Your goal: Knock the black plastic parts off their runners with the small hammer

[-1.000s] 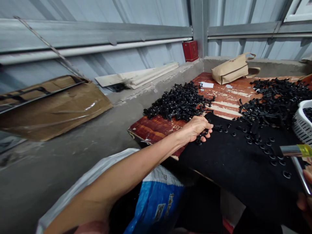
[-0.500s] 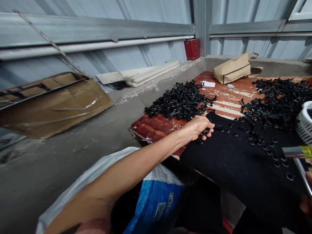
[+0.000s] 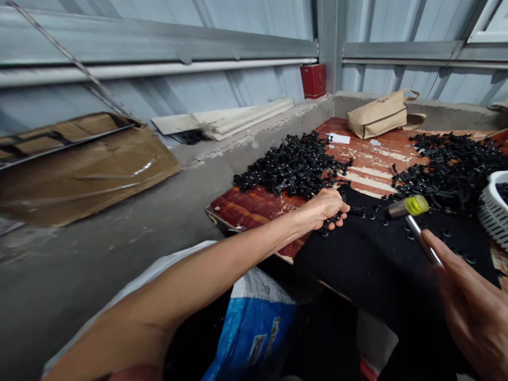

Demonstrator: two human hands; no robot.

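Observation:
My left hand [image 3: 328, 208] is closed on small black plastic parts at the left edge of a black cloth [image 3: 357, 259]. One such part pokes out from its fingertips over the cloth. In my right hand [image 3: 468, 301] is a hammer [image 3: 418, 233] with a metal shaft and a yellow-ended head, raised over the cloth and slightly blurred. The head hangs to the right of my left hand. Below it, several small black ring-ended pieces [image 3: 410, 236] lie scattered on the cloth. What else sits inside my left fist is hidden.
A heap of black parts [image 3: 293, 166] lies behind my left hand, and another heap [image 3: 456, 164] at the right beside a white basket [image 3: 494, 206]. A tan bag [image 3: 377, 114] rests at the back of the worn wooden board [image 3: 254, 206]. A blue-white sack [image 3: 254, 323] stands below.
My right hand has come in from the right edge, bringing the hammer left over the cloth toward my left hand. My left hand has stayed nearly in place.

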